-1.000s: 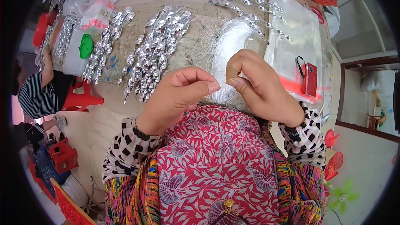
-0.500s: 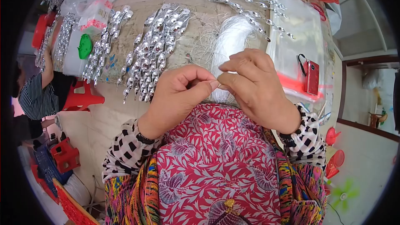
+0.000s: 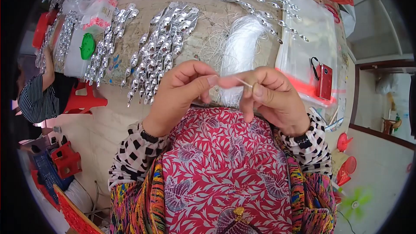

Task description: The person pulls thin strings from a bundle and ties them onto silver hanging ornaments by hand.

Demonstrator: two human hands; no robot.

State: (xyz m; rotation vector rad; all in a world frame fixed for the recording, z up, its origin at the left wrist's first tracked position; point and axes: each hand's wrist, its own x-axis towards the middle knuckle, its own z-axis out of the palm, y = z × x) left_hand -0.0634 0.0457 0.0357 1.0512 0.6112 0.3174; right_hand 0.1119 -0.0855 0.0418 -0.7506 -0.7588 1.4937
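Note:
My right hand [image 3: 277, 97] pinches a short piece of thin white string [image 3: 245, 82] between thumb and bent fingers. Its blurred index finger stretches toward my left hand [image 3: 182, 91]. The left thumb and index finger are pressed together close to that fingertip; anything between them is too small to make out. Just beyond both hands lies a loose hank of white string [image 3: 238, 45] on the table. Left of the hank, twisted silver strips [image 3: 162, 45] lie in a bunch on the table, near my left hand.
More silver strips [image 3: 106, 41] lie farther left, beside a green object [image 3: 87, 46] and a white-and-pink box [image 3: 99, 16]. Clear plastic bags [image 3: 307, 39] with a red device [image 3: 324, 81] are on the right. A person in a striped top [image 3: 41, 97] is at the left.
My hands have drawn slightly apart. The right hand has turned and moved a little lower, so its thumb and a piece of white string now show. The left hand has barely moved.

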